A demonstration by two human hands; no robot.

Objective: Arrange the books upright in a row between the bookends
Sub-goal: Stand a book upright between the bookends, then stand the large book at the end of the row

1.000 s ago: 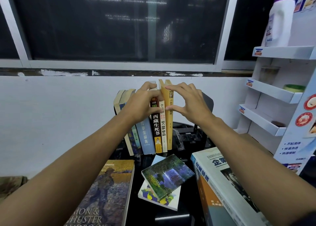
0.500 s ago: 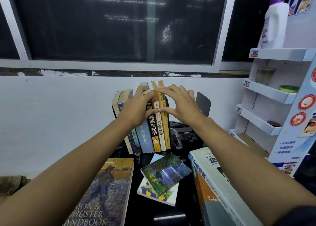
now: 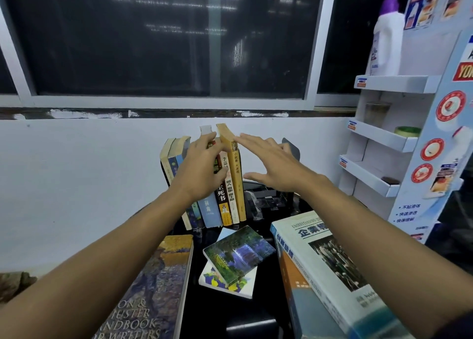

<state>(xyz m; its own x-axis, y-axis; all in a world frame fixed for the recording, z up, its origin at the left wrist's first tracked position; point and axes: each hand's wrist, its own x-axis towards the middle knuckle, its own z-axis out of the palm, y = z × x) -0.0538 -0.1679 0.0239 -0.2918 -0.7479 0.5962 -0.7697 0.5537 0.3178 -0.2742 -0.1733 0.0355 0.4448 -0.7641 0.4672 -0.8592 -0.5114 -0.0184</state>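
Book at near left (image 3: pixel 143 300): it lies flat beside our left forearm, painted cover up. Its lettering is partly cut off, with "WRITERS" legible.
Textbook (image 3: pixel 327 267): it lies flat under our right forearm, and its cover reads "UNDERSTANDING" and "企業".
Small books (image 3: pixel 239 255): between those two on the dark table (image 3: pixel 194 287), a waterfall-cover paperback lies askew on a white one.
Left hand (image 3: pixel 202 169): we lay it against the spines of the row, fingers stretched up to the top edges and thumb pressed on a dark spine.
Right hand (image 3: pixel 271 164): it is spread wide and holds nothing, its fingertips touching the top corner of the yellow end book.
Upright row (image 3: pixel 238 192): it stands at the table's far side before the white wall (image 3: pixel 76 172), tilted left. The yellow spine reads "小故事" and the dark one ends "死书".
Bookend (image 3: pixel 291 147): dark and upright, it stands beyond our right hand, apart from the row.
Display shelf (image 3: pixel 384 139): at far right, it carries a white bottle (image 3: pixel 386 39) with a purple cap on its top tier. A red label beginning "YO" is cut by the frame edge.
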